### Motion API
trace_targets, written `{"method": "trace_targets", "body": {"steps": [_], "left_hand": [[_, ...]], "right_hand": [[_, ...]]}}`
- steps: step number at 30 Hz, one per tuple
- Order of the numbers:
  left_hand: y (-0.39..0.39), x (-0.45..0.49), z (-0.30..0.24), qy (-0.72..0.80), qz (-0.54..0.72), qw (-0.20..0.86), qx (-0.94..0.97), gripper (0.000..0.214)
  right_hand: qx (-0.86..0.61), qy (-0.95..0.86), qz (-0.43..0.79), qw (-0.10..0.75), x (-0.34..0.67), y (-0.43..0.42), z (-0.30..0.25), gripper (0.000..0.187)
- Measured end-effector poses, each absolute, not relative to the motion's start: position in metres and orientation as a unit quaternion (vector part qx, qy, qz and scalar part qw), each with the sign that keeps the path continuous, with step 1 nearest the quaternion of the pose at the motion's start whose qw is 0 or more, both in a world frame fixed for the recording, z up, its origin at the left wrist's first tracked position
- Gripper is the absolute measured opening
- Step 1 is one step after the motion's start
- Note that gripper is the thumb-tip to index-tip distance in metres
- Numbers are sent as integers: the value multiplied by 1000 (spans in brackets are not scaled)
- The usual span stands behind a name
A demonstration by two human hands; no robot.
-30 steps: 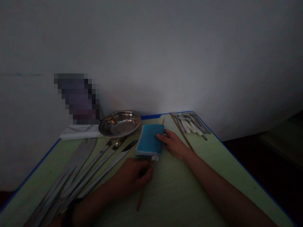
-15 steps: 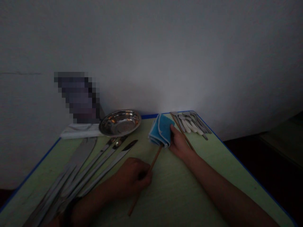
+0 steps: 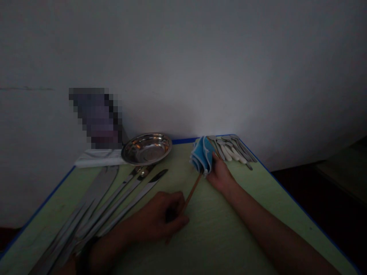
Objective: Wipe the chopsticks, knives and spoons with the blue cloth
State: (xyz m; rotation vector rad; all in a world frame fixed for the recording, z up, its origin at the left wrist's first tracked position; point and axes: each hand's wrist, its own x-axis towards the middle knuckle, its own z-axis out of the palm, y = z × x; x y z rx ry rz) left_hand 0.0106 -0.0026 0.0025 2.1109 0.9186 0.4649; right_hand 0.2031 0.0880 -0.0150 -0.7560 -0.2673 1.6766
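Note:
My left hand is closed around a thin brown chopstick, gripping it below its middle. The stick slants up and away to the right, and its far end goes into a folded blue cloth with pale edging. Around that cloth my right hand is closed, pressing its folds about the stick's end. Just behind the right hand lies a group of small cutlery, some with white handles. Left of my left hand, several long metal utensils lie side by side on the table.
A shiny steel bowl stands at the table's back edge against the wall. Left of it are a white packet and a blurred-out upright object. The light green table has a blue rim.
Both hands have shifted slightly to the right with the chopstick and cloth. The cloth is now squeezed into tighter folds, and the stick's near end shows less below my left hand.

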Motion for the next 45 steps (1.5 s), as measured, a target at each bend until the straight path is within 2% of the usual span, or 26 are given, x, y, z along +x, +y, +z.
{"method": "trace_targets", "body": {"steps": [3,7,13,19,21,26,29,32,35,45], "left_hand": [[-2,10,1,348,265,512,739,22],[2,9,-1,313,268,579,703,18],[4,5,3,213,256,642,691,54],[10,2,8,121,208,671,702,79],[11,2,8,116,197,668,708,82],[5,8,4,174,225,664,692,70],[2,13,1,243,263,671,649,54],[1,17,-1,329,273,620,658,30],[2,18,-2,348,259,552,712,11],[0,21,-1,346,197,518,757,10]], "right_hand": [[-330,-102,712,611,203,87,-13,34],[-333,-103,713,608,202,87,-13,34],[-320,-116,715,610,203,88,-16,34],[-297,-140,702,631,203,88,-17,30],[-295,-145,701,633,202,88,-17,30],[-348,-124,687,626,198,83,-13,33],[-380,-171,658,628,196,77,-11,24],[-391,-220,645,619,195,73,-12,19],[-388,-241,648,609,195,72,-15,21],[-392,-328,629,587,191,70,-18,27]]}}
